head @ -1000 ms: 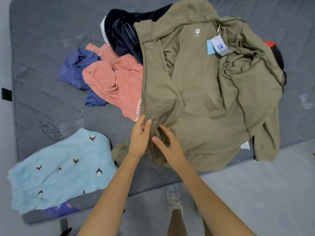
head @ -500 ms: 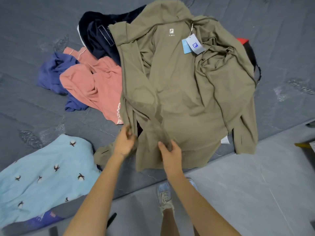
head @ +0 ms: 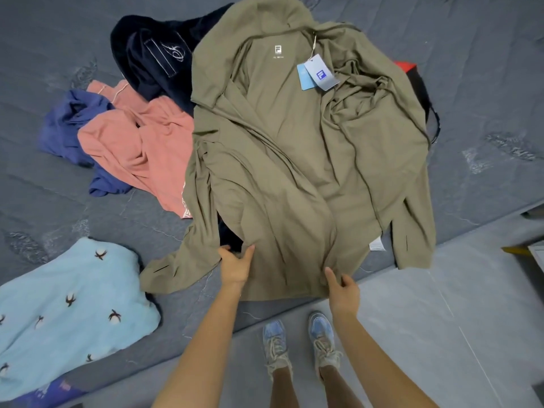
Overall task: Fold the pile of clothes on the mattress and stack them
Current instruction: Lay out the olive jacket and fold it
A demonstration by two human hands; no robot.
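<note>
Left of the grip, the olive jacket's sleeve point(head: 164, 269) and a light blue cloth point(head: 73, 304) are crowding the mattress point(head: 117, 213); rightward, floor point(head: 441, 319) is lying open.

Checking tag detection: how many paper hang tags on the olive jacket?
2. A white tag with a blue logo near the jacket collar, and a light blue tag partly under it, on its left. Folds may hide others.

The olive-green jacket point(head: 294, 172) covers most of a red-and-black item point(head: 408, 68) at its right edge. Left of it, the pale blue patterned cloth point(head: 73, 304) runs past the view's edge.
</note>
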